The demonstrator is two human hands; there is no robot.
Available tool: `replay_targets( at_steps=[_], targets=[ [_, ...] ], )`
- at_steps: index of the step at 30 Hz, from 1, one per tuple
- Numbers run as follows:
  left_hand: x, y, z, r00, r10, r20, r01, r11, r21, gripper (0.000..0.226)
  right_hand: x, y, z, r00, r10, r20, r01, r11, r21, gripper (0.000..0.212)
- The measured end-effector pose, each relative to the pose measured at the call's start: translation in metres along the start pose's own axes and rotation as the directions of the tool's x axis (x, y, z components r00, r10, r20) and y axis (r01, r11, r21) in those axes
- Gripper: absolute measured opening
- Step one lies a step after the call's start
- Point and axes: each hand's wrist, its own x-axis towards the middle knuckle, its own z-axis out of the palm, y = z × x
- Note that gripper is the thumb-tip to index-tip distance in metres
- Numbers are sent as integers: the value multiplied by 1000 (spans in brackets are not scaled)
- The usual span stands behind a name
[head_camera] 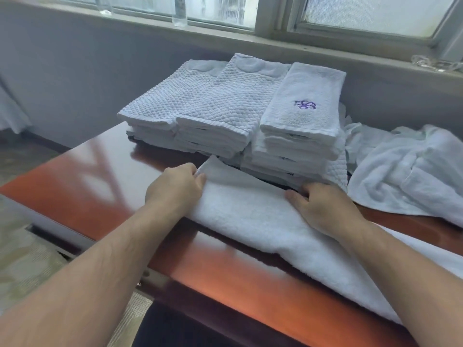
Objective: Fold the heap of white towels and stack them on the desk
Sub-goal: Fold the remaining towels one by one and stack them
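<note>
Evidently a fold is just starting: the left hand (175,187) pinches the far-left corner of a white towel (250,216), and the right hand (323,204) grips its far edge, just before the folded stacks (225,108). The towel lies on the tabletop (75,191), its long axis running diagonally from the hands to the near right edge. Next, I judge, both corners should be drawn evenly toward that near end.

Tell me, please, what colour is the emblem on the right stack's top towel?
Purple, on the white towel; head view.

Both forearms are stretched forward. The left hand (176,187) and the right hand (323,206) are curled onto the far edge of the towel (250,216).
</note>
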Motion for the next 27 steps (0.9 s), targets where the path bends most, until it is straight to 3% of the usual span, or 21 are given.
replay_targets(
  at_steps=[2,4,6,8,10,12,17,19,21,23,25,27],
  targets=[
    [3,0,0,996,40,-75,-40,999,1,32,-2,-1,0,1000,-12,-28,12,1000,25,42],
    [9,1,-3,988,69,-141,-69,998,6,30,-6,-4,-2,989,-61,-135,54,997,-58,28],
    [17,2,-8,992,52,-113,-48,998,34,31,-19,-10,1,927,-212,-310,154,968,-199,22],
    [23,2,-9,999,17,-33,-15,997,74,32,-43,-19,8,869,-346,-354,295,936,-191,20],
    [24,0,-7,999,-39,35,34,993,109,29,-63,-22,16,899,-383,-213,367,924,-110,27],
    [22,-2,-5,991,-95,99,81,987,136,24,-74,-18,19,941,-330,-72,330,944,-21,35],
    [8,-9,-16,978,-151,145,117,968,222,25,-84,-10,8,935,-352,49,352,936,20,23],
    [-1,-7,-21,987,-139,77,116,961,252,25,-80,-17,1,942,-321,92,322,947,11,19],
    [-12,-2,-27,998,-37,-50,45,984,174,22,-75,-27,-7,955,-278,104,282,959,-18,20],
    [-25,7,-28,972,190,-138,-192,981,2,15,-73,-31,-14,974,-214,73,221,971,-96,28],
    [-38,19,-21,918,393,-57,-397,910,-117,21,-79,-28,-16,993,-91,70,105,967,-230,43],
    [-46,27,-7,883,450,137,-440,893,-93,40,-89,-19,-12,989,33,141,10,956,-293,64]
  ],
)
